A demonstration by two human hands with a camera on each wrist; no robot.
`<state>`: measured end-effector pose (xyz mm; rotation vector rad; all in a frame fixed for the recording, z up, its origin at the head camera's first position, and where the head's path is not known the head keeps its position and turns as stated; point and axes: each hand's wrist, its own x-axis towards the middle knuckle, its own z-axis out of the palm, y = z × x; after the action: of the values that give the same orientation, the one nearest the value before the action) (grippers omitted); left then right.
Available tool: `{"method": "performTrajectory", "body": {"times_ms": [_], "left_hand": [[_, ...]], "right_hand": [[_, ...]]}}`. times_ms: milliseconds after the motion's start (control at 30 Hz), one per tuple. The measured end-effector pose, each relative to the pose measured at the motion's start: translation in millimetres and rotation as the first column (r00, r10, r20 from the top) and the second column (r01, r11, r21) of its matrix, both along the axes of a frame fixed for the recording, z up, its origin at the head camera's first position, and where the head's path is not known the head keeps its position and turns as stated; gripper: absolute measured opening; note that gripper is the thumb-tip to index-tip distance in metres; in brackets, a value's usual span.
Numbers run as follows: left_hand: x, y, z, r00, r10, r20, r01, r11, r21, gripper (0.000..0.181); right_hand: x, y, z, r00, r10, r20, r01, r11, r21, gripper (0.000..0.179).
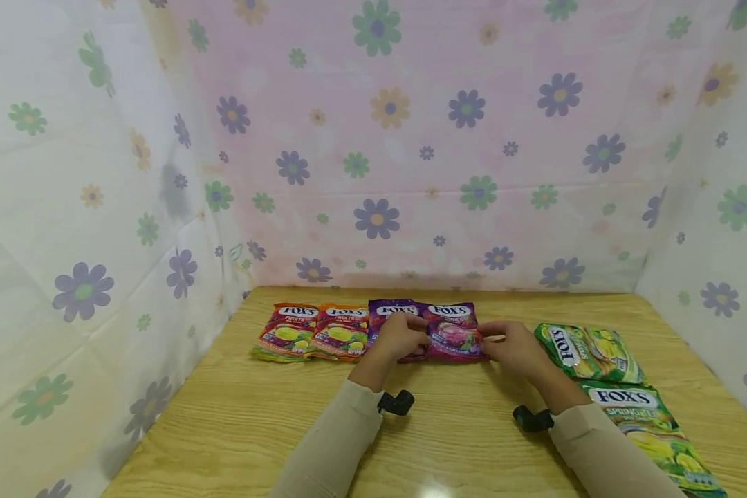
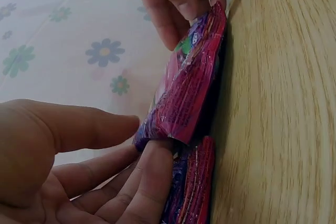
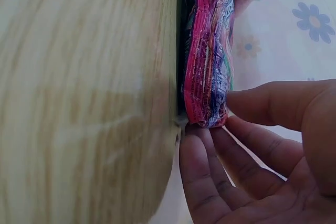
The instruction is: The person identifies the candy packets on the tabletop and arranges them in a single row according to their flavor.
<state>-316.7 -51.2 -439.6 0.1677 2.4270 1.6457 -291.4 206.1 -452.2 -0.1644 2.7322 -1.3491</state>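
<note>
The gripped berries packet sits between the left hand at its left edge and the right hand at its right. Just left of the grip, partly behind the left hand, lies the second berries packet; farther left on the table come the inner fruits packet, then the outer fruits packet. Right of the grip lies the farther spring tea packet, the nearer spring tea packet before it. Behind the grip stands the backdrop.
</note>
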Motion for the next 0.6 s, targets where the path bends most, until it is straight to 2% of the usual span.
{"method": "performTrajectory", "body": {"times_ms": [267, 600], "left_hand": [[-0.8, -2.0, -1.2, 0.999, -0.021, -0.031, 0.021, 0.999, -0.026, 0.034], [1.2, -0.2, -1.1, 0.999, -0.009, -0.04, 0.007, 0.999, -0.052, 0.035]], "right_hand": [[0.3, 0.8, -0.6, 1.0, 0.02, 0.001, -0.02, 1.0, -0.005, 0.041], [3.7, -0.4, 0.0, 1.0, 0.014, -0.002, -0.014, 1.0, 0.019, 0.04]]}}
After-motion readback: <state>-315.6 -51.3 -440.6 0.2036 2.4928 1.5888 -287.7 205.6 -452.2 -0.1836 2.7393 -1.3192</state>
